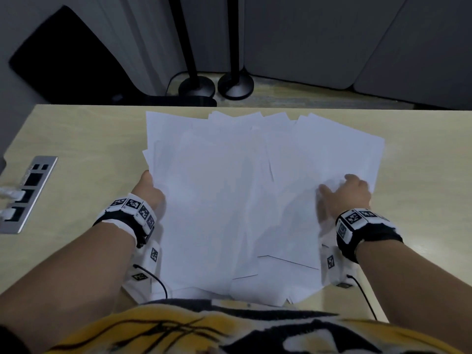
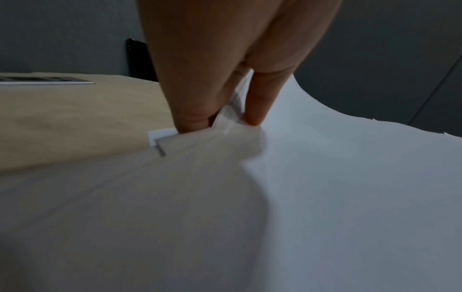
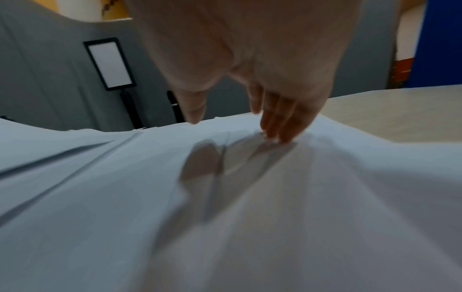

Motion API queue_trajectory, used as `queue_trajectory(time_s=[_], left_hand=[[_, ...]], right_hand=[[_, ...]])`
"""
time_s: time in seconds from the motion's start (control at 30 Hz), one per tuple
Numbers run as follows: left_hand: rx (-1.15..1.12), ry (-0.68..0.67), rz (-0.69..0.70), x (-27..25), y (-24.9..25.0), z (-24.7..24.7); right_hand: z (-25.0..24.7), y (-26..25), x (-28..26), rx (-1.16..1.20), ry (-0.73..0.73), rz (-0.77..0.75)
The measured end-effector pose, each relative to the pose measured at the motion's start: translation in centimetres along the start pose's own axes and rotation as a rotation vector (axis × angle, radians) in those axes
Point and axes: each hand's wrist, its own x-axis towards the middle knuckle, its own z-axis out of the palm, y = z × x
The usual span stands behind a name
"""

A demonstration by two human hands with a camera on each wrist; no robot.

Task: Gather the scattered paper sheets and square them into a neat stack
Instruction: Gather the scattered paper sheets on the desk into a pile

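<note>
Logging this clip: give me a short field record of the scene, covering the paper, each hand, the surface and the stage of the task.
paper: white paper sheets, fanned and overlapping, edges not aligned
left hand: left hand pinches the pile's left edge, thumb on top
right hand: right hand rests on the sheets near the right side, fingers straight
surface: light wooden table
other: socket panel set into the table at left
stage: gathered roughly, not yet squared

A pale wooden desk (image 1: 84, 139) carries a metal socket panel (image 1: 28, 194) set flush near its left edge, with white plugs (image 1: 10, 194) in it. Beyond the far edge stand two black poles on round bases (image 1: 196, 86) (just beside each other), grey partitions (image 1: 319, 39) behind them. A framed white sign (image 3: 110, 64) stands there too.
</note>
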Motion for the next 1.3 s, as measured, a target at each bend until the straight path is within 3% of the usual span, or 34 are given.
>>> queue_trajectory(time_s=[0.07,0.2,0.37,0.5,0.63,0.73,0.87,0.97,1.13,1.3], left_hand=[[-0.018,-0.01,-0.017,0.1,0.2,0.0],[-0.083,0.005,-0.048,-0.7,1.1,0.5],[-0.182,0.014,-0.045,-0.9,1.4,1.2],[-0.241,-0.021,-0.047,-0.6,0.8,0.7],[-0.214,-0.043,-0.039,-0.9,0.6,0.6],[-0.132,-0.054,-0.032,-0.9,0.4,0.1],[-0.131,-0.029,-0.058,-0.8,-0.2,-0.5],[-0.135,-0.053,-0.095,-1.0,-0.3,-0.6],[-0.168,-0.096,-0.109,-1.8,-0.5,-0.4],[-0.214,-0.157,-0.09,-2.2,-0.8,-0.5]], right_hand=[[0.4,-1.1,-0.1,-0.006,-0.135,0.035],[0.6,-3.4,-1.1,0.021,-0.24,0.097],[2.1,-5.7,-3.1,-0.129,-0.359,-0.195],[2.6,-7.5,-5.1,-0.124,-0.549,-0.417],[3.4,-8.7,-6.7,-0.065,-0.707,-0.513],[3.2,-8.6,-6.5,-0.015,-0.648,-0.445],[1.8,-7.0,-4.4,0.071,-0.423,-0.234],[0.8,-5.9,-3.2,0.15,-0.333,-0.109],[-0.1,-4.9,-3.2,0.276,-0.344,-0.031],[0.7,-6.0,-5.5,0.251,-0.484,-0.155]])
